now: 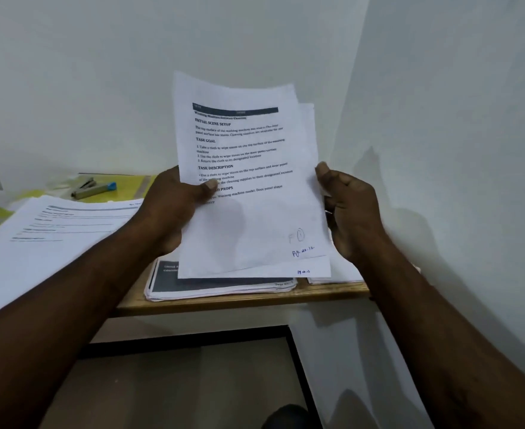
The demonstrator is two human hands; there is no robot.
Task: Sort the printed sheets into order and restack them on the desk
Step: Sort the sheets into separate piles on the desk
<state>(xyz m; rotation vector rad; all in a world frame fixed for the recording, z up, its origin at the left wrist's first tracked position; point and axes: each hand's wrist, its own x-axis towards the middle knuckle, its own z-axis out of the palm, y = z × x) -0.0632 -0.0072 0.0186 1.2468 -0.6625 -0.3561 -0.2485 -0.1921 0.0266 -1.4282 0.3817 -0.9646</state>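
I hold a bundle of printed sheets (249,181) upright above the desk. The front page carries black headings and a handwritten page number at its lower right. My left hand (174,209) grips the bundle's left edge, thumb pressed on the front page. My right hand (348,209) grips the right edge, thumb at the page margin. Below the bundle a stack of printed sheets (221,286) with a dark header block lies on the wooden desk (255,300). Another small stack (338,275) lies to its right. A larger spread of printed sheets (54,233) lies at the left.
A stapler with a blue tip (92,188) rests on yellow folders (125,184) at the back left. White walls (440,119) close in behind and to the right of the desk. Below the desk edge the floor (177,388) shows.
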